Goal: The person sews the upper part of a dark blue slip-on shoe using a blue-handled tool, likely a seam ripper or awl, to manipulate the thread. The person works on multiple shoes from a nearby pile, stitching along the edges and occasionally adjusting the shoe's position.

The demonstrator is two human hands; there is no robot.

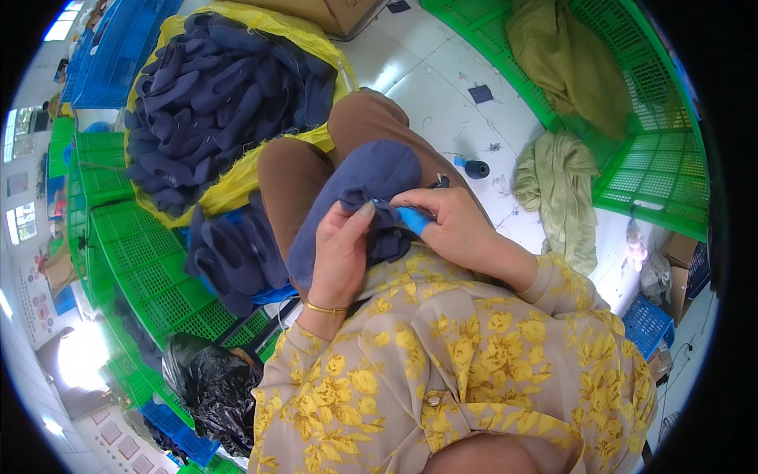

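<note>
A navy fabric slipper point(384, 167) lies across my lap, its long sole side facing up. My left hand point(341, 245) is closed on the slipper, pinching a gathered bit of its navy cloth point(354, 197) between thumb and fingers. Close beside it, my right hand point(454, 225) is closed at the same cloth. Blue tape point(414, 220) wraps one of its digits. A small dark object point(440, 182) sticks out past the right hand's knuckles; its kind is hidden by the fingers.
A yellow sack point(345, 75) heaped with navy slippers point(207, 103) stands ahead left. More slippers point(231, 254) lie by my left knee near green crates point(158, 265). A dark thread spool point(477, 169) and olive cloth point(557, 197) are at right, near a green crate point(659, 170).
</note>
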